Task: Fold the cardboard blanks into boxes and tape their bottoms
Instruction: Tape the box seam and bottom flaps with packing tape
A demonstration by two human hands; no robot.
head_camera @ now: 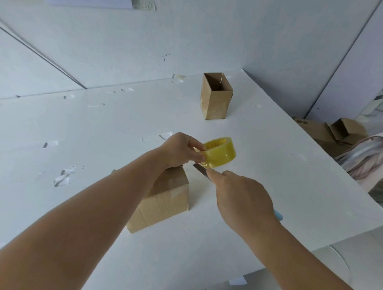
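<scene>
Above the taped box [162, 200], the left hand [179, 150] pinches the yellow tape roll [220, 151]; the right hand [243, 196] grips a knife [201, 172], blade against the tape.

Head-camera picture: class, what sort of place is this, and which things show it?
Probably a small packing bench in a plain workroom. A white table carries a folded box standing open, a tape roll is being cut with a knife, and spare cardboard is piled alongside.
</scene>
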